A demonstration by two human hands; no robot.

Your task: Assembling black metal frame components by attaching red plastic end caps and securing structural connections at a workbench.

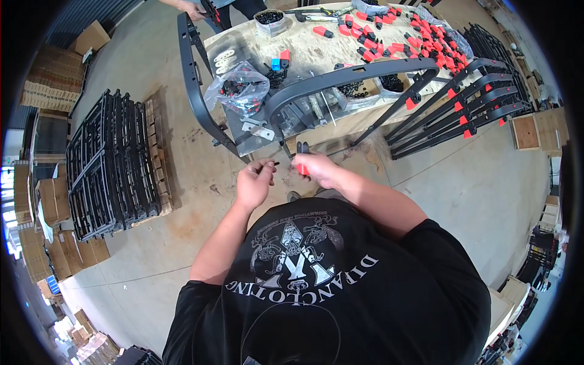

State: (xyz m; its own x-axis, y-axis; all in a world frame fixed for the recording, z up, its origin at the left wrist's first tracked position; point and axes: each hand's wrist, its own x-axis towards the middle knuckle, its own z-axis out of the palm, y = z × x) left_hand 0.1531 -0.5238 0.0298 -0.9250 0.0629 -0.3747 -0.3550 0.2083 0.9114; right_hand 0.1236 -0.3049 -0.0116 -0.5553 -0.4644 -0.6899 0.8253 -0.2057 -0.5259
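My left hand is closed in a pinch, with a small dark pin-like piece at its fingertips; it is too small to name surely. Just right of it, my right hand grips a red-and-black bracket, its two black prongs pointing away from me. Both hands are close together in front of the table's near edge. Beyond them stands a curved black metal frame, leaning by the table. Two flat wrenches lie at the table's near left corner.
The wooden worktable carries many red-and-black brackets, a plastic bag of small parts and boxes of black hardware. More black frames lean at right; others stack on a pallet at left. Another person's hand shows at top left.
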